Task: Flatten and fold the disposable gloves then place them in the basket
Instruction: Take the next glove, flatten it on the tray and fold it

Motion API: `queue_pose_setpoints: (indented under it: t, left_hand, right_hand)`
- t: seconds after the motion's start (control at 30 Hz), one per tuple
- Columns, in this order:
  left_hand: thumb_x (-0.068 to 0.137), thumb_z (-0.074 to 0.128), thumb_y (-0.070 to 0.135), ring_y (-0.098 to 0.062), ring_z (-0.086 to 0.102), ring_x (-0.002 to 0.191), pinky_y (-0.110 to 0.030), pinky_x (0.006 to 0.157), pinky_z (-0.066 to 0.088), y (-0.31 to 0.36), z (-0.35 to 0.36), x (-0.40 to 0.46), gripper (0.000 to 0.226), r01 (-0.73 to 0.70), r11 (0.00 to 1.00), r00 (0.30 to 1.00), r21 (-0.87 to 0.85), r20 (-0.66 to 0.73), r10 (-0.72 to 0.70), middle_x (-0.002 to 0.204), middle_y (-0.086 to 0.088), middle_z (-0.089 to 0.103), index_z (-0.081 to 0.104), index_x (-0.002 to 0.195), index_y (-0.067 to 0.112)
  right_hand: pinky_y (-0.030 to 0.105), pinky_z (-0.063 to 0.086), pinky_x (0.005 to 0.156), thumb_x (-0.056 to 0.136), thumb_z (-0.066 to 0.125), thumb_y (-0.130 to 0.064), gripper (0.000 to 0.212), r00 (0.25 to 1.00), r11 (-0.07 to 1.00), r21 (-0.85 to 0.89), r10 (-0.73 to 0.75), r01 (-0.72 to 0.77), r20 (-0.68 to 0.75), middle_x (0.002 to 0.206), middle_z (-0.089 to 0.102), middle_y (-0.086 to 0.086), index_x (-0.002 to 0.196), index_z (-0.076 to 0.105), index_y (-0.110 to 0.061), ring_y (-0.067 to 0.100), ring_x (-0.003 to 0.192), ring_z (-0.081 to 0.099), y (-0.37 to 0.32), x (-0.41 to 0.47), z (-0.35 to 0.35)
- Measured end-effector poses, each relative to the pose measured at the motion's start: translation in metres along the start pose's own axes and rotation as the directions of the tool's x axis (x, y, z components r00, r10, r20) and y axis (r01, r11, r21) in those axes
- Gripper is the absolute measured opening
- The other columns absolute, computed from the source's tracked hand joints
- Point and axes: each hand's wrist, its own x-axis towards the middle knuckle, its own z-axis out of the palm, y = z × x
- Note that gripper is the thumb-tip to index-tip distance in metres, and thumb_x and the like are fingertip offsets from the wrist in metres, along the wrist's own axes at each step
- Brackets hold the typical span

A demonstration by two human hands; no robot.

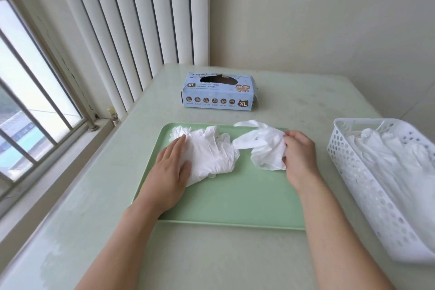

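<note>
Two crumpled white disposable gloves lie on a pale green tray (235, 198). My left hand (170, 169) rests flat, fingers straight, on the left side of the left glove (209, 153). The right glove (263, 146) is bunched up beside it, and my right hand (299, 155) pinches its right edge with curled fingers. A white perforated basket (360, 179) stands at the right of the table and holds several white gloves (400, 160).
A blue glove box (217, 93) marked XL stands behind the tray, its top opening torn. The light green table (98, 195) meets a window with bars on the left and vertical blinds at the back left. A wall runs behind.
</note>
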Motion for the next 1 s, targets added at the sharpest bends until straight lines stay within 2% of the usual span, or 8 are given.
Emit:
queue_pose_setpoints:
  t: [0.1,0.33,0.47,0.57,0.7,0.8,0.9,1.0]
  left_hand:
    - [0.105,0.041,0.026,-0.020,0.027,0.150,-0.023,0.115,0.019,-0.003,-0.004,0.002,0.057,0.057,0.998,0.994,-0.036,-0.090,-0.060,0.163,0.001,0.031,0.027,0.160,0.017]
    - [0.093,0.063,0.042,-0.015,0.053,0.130,-0.030,0.108,0.042,0.056,-0.035,-0.005,0.047,-0.192,0.968,0.923,-0.161,-0.366,0.122,0.137,0.005,0.054,0.060,0.133,0.017]
    - [0.077,0.080,0.055,-0.003,0.053,0.127,-0.018,0.100,0.045,0.127,-0.026,-0.005,0.069,-0.173,0.903,0.985,-0.393,-0.093,0.149,0.133,0.019,0.055,0.053,0.136,0.030]
    - [0.088,0.079,0.026,-0.004,0.067,0.102,-0.017,0.078,0.054,0.152,-0.005,0.002,0.034,-0.109,0.834,0.982,-0.541,-0.188,0.006,0.108,0.018,0.069,0.063,0.117,0.032]
    - [0.104,0.056,0.019,-0.009,0.061,0.059,-0.020,0.049,0.042,0.157,-0.006,0.019,0.022,-0.050,0.788,0.956,-0.613,-0.258,-0.139,0.066,0.011,0.065,0.068,0.086,0.022]
    - [0.104,0.057,0.023,-0.014,0.053,0.052,-0.026,0.050,0.038,0.164,-0.026,0.035,0.022,-0.049,0.807,0.987,-0.589,-0.153,-0.051,0.068,-0.002,0.067,0.070,0.087,0.022]
    - [0.100,0.064,0.021,-0.013,0.065,0.071,-0.023,0.063,0.048,0.176,-0.055,0.053,0.010,-0.134,0.845,0.984,-0.518,0.033,0.176,0.087,0.010,0.071,0.073,0.096,0.022]
    - [0.098,0.065,0.023,-0.023,0.062,0.070,-0.032,0.065,0.052,0.197,-0.084,0.067,0.011,-0.287,0.868,0.901,-0.405,0.193,0.388,0.086,0.007,0.070,0.075,0.100,0.020]
  right_hand:
    - [0.023,0.057,0.057,0.094,0.048,0.003,0.025,0.933,0.850,0.384,0.320,-0.360,0.164,0.100,0.070,0.015,0.107,0.069,0.003,0.024,0.084,0.067,-0.010,0.002,-0.011]
    - [0.035,0.063,0.058,0.067,0.064,0.012,0.039,0.795,0.522,0.601,0.357,-0.605,0.490,0.096,0.073,0.023,0.106,0.064,0.013,0.029,0.071,0.075,-0.033,-0.031,0.008]
    - [0.032,0.063,0.068,0.101,0.042,-0.001,0.028,0.743,0.559,0.507,0.365,-0.657,0.560,0.089,0.074,0.023,0.100,0.067,0.013,0.025,0.072,0.075,-0.038,-0.066,0.022]
    - [0.035,0.053,0.099,0.102,0.042,-0.005,0.032,0.746,0.628,0.470,0.288,-0.620,0.600,0.109,0.072,0.023,0.116,0.066,0.010,0.027,0.097,0.071,-0.037,-0.093,0.020]
    - [0.031,0.059,0.077,0.095,0.060,-0.004,0.020,0.884,0.869,0.326,0.227,-0.373,0.408,0.105,0.071,0.015,0.112,0.069,-0.004,0.022,0.086,0.067,-0.045,-0.094,-0.009]
    - [0.025,0.052,0.080,0.080,0.081,-0.019,0.040,0.971,0.996,-0.034,-0.077,0.087,0.224,0.119,0.064,-0.003,0.115,0.062,-0.025,0.007,0.096,0.065,-0.067,-0.096,-0.035]
    - [0.022,0.039,0.106,0.072,0.078,-0.031,0.065,0.806,0.861,-0.201,-0.322,0.468,0.497,0.140,0.050,-0.021,0.132,0.054,-0.040,-0.007,0.131,0.044,-0.097,-0.095,-0.048]
    - [0.035,0.048,0.106,0.078,0.083,-0.021,0.064,0.661,0.872,-0.089,-0.294,0.481,0.690,0.126,0.069,-0.005,0.136,0.055,-0.030,0.009,0.121,0.063,-0.122,-0.088,-0.045]
